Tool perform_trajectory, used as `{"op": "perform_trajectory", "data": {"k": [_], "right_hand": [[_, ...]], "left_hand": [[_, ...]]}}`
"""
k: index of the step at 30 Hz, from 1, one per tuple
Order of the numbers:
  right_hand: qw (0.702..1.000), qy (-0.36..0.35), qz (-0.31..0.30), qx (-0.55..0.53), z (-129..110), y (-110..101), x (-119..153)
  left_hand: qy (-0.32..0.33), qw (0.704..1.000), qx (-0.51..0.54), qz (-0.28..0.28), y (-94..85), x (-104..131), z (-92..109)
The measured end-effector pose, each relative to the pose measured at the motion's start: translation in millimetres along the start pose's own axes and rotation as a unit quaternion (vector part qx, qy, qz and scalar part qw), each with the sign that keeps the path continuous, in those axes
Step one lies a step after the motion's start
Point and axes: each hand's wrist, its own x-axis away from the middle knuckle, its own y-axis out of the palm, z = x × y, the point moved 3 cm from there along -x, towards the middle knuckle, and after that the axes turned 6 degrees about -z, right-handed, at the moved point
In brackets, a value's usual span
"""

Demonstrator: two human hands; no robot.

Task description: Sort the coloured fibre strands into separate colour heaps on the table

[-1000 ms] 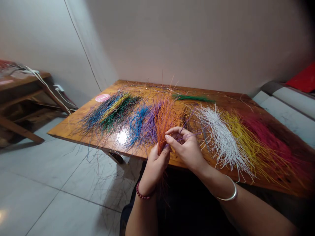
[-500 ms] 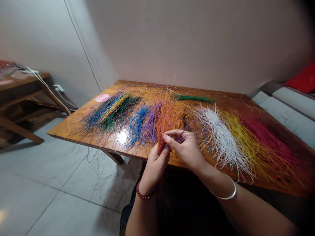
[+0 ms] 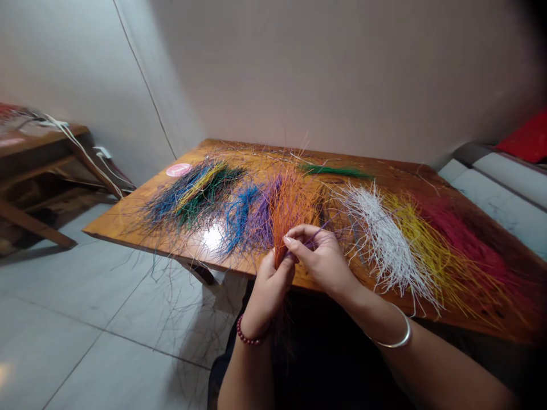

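My left hand [image 3: 276,285] is wrapped round the lower part of an upright bundle of thin orange strands [image 3: 293,202], whose loose ends fan out above the fist. Strand ends also hang below that hand. Against the right side of the bundle, my right hand [image 3: 322,256] pinches with thumb and forefinger. A few purple strands [image 3: 318,230] stick out to the right from among its fingers; the pinch point itself is too small to make out. Close behind on the left lie purple strands [image 3: 260,219] and blue strands [image 3: 239,219].
On the wooden table [image 3: 141,228] lie white strands [image 3: 387,245], yellow strands [image 3: 431,256], dark pink strands [image 3: 474,245], a green bundle [image 3: 337,170] and a mixed pile [image 3: 192,193]. A pink round sticker [image 3: 178,169] is at the left. Another wooden table [image 3: 43,148] with cables stands farther left.
Both hands keep almost the same pose. My right hand has shifted very slightly to the right, and the tips of the orange strands have moved a little.
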Motion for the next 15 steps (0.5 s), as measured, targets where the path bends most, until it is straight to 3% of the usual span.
{"op": "perform_trajectory", "data": {"k": [15], "right_hand": [[0.995, -0.028, 0.002, -0.093, 1.5, -3.2, 7.1]], "left_hand": [[-0.003, 0.997, 0.064, -0.04, 5.9, -0.6, 3.5]]}}
